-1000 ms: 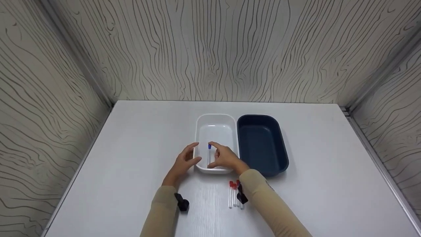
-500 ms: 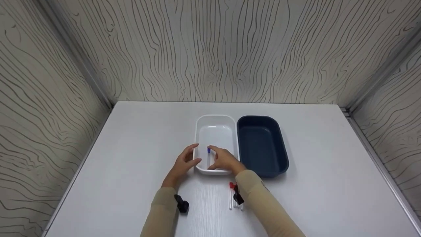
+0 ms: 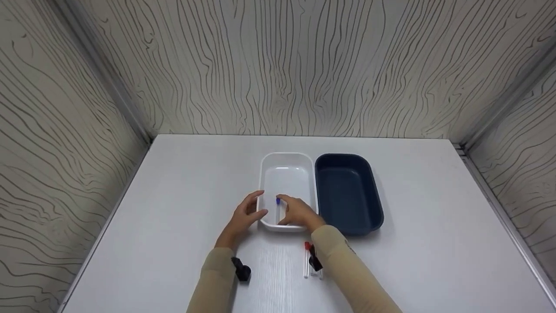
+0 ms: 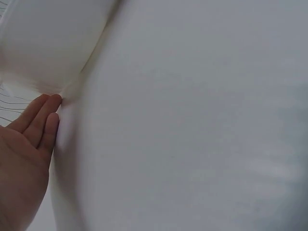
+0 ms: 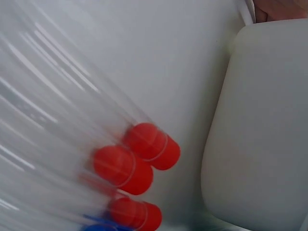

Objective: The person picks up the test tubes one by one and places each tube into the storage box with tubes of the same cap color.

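In the head view my right hand (image 3: 299, 213) reaches over the near right part of a white tray (image 3: 286, 178). Its forefinger is at the blue cap and its thumb near the bottom end of a clear test tube (image 3: 278, 211), pinched lengthwise low inside the tray. My left hand (image 3: 243, 215) is at the tray's left side, fingertips and thumb right at the rim. Straight fingers (image 4: 41, 118) of that hand show against the tray's outer wall in the left wrist view. Only a bit of the right hand (image 5: 281, 9) appears in the right wrist view's top corner.
A dark blue tray (image 3: 347, 195) stands close along the white tray's right side. Several red-capped test tubes (image 3: 306, 261) lie on the white table (image 3: 195, 174) in front, partly under the right forearm. A blue cap (image 5: 101, 227) shows beside their red caps (image 5: 149, 144).
My right hand has lowered the blue-capped test tube further into the white tray, its forearm shifting slightly left over the red-capped tubes. The left hand stays at the rim.
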`<control>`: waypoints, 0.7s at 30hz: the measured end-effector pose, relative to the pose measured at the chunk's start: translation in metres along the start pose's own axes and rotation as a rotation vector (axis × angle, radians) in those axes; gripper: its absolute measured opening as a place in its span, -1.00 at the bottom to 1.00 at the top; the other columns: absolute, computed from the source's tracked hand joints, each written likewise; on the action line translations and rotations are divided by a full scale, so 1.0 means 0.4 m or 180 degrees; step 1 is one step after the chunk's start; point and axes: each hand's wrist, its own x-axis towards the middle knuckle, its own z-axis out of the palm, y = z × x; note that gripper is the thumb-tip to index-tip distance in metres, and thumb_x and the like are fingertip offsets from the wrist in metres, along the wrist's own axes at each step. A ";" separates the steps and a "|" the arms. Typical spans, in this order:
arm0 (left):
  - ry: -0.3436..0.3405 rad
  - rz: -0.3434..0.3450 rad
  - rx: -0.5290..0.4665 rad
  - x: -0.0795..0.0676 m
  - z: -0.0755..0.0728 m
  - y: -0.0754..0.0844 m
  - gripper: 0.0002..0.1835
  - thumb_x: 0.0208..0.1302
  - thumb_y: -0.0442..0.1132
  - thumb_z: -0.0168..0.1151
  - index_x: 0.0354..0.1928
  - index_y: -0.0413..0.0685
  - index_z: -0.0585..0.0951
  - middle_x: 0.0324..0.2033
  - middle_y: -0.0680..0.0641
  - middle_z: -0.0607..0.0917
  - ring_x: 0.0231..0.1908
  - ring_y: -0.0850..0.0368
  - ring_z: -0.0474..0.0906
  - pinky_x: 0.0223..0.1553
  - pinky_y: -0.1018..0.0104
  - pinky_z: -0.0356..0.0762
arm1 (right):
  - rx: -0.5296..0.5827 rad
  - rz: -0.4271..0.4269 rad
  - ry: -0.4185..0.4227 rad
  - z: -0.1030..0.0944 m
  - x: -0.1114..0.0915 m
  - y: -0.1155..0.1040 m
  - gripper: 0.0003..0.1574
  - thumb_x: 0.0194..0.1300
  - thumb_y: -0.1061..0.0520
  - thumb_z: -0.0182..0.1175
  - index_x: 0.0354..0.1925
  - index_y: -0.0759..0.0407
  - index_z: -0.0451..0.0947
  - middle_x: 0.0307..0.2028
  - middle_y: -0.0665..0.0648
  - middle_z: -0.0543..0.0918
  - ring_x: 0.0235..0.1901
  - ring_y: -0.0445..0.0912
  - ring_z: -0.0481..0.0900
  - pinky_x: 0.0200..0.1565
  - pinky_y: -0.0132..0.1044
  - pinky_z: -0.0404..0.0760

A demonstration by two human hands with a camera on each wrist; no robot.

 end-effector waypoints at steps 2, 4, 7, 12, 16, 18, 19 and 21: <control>-0.0013 0.0018 -0.0015 -0.001 0.000 0.001 -0.34 0.20 -0.17 0.23 0.33 0.03 0.24 0.24 -0.33 0.39 0.23 -0.24 0.37 0.26 -0.10 0.30 | -0.0002 0.0001 0.0007 0.001 -0.001 0.002 0.06 -0.20 0.17 0.49 0.30 0.09 0.26 -0.55 0.00 0.43 -0.54 -0.16 0.34 -0.46 -0.41 0.31; -0.0044 -0.0001 -0.0030 -0.005 -0.002 0.013 -0.33 0.20 -0.18 0.23 0.34 -0.01 0.23 0.24 -0.35 0.38 0.24 -0.26 0.36 0.26 -0.10 0.30 | -0.0003 -0.0021 0.0015 0.002 -0.001 0.003 0.07 -0.21 0.17 0.49 0.29 0.10 0.26 -0.58 -0.02 0.40 -0.55 -0.17 0.33 -0.48 -0.42 0.31; -0.0091 -0.0008 -0.0121 -0.006 -0.003 0.016 -0.33 0.21 -0.22 0.21 0.34 -0.04 0.21 0.25 -0.36 0.37 0.23 -0.27 0.36 0.24 -0.07 0.33 | -0.0032 -0.0027 0.0014 0.001 -0.001 0.002 0.06 -0.21 0.18 0.48 0.29 0.11 0.26 -0.58 -0.03 0.40 -0.56 -0.18 0.33 -0.48 -0.41 0.31; -0.0131 -0.0008 -0.0204 -0.004 -0.003 0.015 -0.32 0.21 -0.23 0.21 0.35 -0.06 0.20 0.25 -0.37 0.35 0.24 -0.27 0.35 0.23 0.00 0.37 | -0.0113 -0.0049 0.0029 0.000 0.001 0.000 0.05 -0.22 0.17 0.49 0.28 0.14 0.28 -0.55 0.01 0.47 -0.52 -0.16 0.35 -0.41 -0.36 0.36; -0.0114 0.0021 -0.0204 -0.003 -0.003 0.014 -0.32 0.20 -0.23 0.22 0.35 -0.07 0.21 0.25 -0.37 0.35 0.25 -0.27 0.34 0.25 -0.01 0.35 | -0.0119 -0.0105 0.0075 0.000 -0.001 0.000 0.05 -0.24 0.17 0.49 0.27 0.15 0.29 -0.48 0.07 0.53 -0.47 -0.14 0.36 -0.30 -0.30 0.43; -0.0103 0.0025 -0.0195 -0.003 -0.003 0.014 -0.33 0.20 -0.23 0.22 0.34 -0.06 0.22 0.24 -0.36 0.37 0.24 -0.26 0.35 0.25 -0.02 0.34 | -0.0096 -0.0140 0.0110 -0.001 -0.002 0.000 0.06 -0.25 0.15 0.50 0.27 0.14 0.29 -0.47 0.07 0.52 -0.47 -0.14 0.35 -0.29 -0.29 0.43; -0.0097 0.0024 -0.0178 -0.004 -0.002 0.014 -0.33 0.20 -0.23 0.22 0.34 -0.05 0.22 0.24 -0.35 0.38 0.24 -0.25 0.35 0.25 -0.02 0.34 | -0.0077 -0.0160 0.0134 -0.002 -0.003 0.000 0.07 -0.25 0.14 0.51 0.27 0.13 0.29 -0.48 0.06 0.51 -0.47 -0.15 0.35 -0.29 -0.30 0.41; -0.0076 0.0025 -0.0107 -0.005 -0.002 0.015 -0.34 0.20 -0.22 0.22 0.33 -0.04 0.23 0.23 -0.34 0.40 0.22 -0.24 0.38 0.24 -0.02 0.35 | -0.0018 -0.0208 0.0190 -0.005 -0.005 -0.002 0.07 -0.26 0.11 0.52 0.26 0.11 0.29 -0.49 0.03 0.48 -0.49 -0.16 0.33 -0.34 -0.34 0.38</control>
